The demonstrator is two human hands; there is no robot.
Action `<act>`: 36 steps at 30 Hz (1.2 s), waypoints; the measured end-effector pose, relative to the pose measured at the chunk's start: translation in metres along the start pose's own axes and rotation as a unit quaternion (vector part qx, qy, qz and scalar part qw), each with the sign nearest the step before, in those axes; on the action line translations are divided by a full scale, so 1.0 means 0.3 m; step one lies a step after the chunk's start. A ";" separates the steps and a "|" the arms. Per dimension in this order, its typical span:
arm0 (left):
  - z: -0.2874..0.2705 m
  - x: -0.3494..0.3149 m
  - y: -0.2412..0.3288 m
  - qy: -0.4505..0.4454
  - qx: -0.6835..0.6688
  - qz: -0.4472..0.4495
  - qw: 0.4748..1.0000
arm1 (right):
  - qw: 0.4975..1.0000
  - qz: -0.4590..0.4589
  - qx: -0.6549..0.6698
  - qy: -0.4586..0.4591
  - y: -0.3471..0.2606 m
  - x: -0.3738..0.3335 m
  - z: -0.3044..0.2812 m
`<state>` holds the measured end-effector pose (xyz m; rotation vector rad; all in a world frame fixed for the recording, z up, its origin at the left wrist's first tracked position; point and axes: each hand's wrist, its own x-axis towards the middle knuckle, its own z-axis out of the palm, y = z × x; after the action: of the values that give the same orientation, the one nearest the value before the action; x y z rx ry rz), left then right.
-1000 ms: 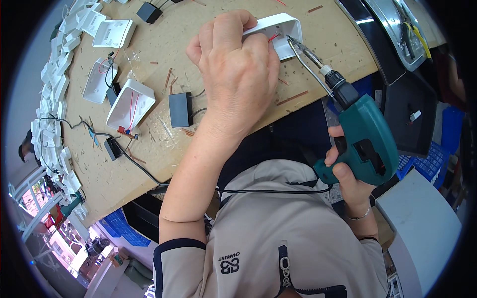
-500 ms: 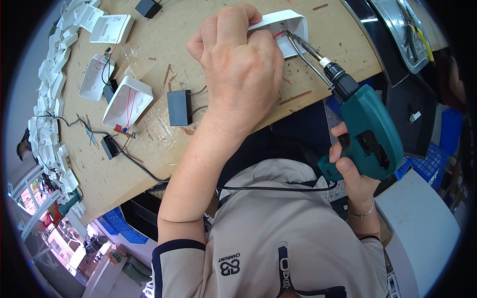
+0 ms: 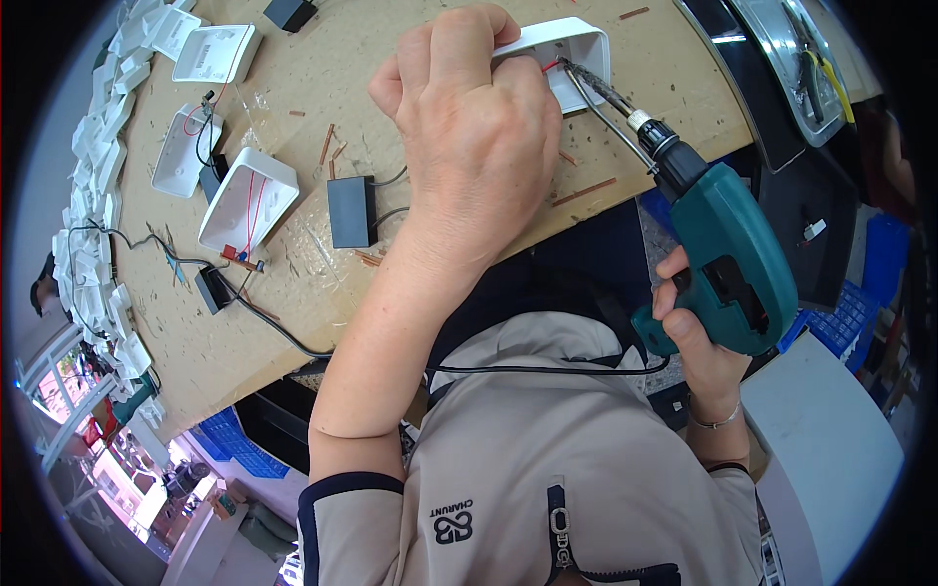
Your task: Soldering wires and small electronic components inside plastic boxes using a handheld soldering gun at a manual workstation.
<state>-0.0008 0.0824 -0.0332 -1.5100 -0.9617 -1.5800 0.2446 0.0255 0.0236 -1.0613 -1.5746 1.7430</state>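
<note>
Desk (image 3: 293, 322) beneath. Left hand (image 3: 479, 137) — fingers curled shut over white housing (image 3: 576, 49), pinning it. Right hand (image 3: 699, 337) wrapped tight on green drill (image 3: 733, 254), bit beside left fingers — screw-driving step; next needs steady alignment.

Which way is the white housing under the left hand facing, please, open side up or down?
Up: the white housing shows its hollow interior, with the drill bit reaching inside.

L hand (image 3: 479, 137) on housing (image 3: 572, 54), drill (image 3: 723, 249) to R, bit prob. inside.
</note>
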 end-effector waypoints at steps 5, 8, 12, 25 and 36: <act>-0.002 0.003 -0.007 0.008 0.006 0.011 1.000 | 1.000 0.012 -0.022 -0.011 -0.001 -0.010 -0.007; -0.070 0.135 0.111 -0.213 0.104 -0.091 0.967 | 1.000 0.009 -0.027 0.009 -0.010 -0.006 -0.009; -0.018 0.013 -0.014 0.004 0.017 0.023 1.000 | 0.997 -0.032 -0.068 -0.017 -0.032 0.001 0.013; -0.007 0.003 -0.006 -0.016 0.030 0.020 0.999 | 0.996 -0.053 -0.071 -0.009 -0.027 0.004 0.011; -0.014 0.003 -0.007 -0.013 0.036 0.023 0.999 | 0.998 -0.027 -0.059 0.002 -0.030 -0.012 0.012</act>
<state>-0.0046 0.0795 -0.0324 -1.4955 -0.9806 -1.4814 0.2427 0.0221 0.0331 -1.0683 -1.7062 1.6277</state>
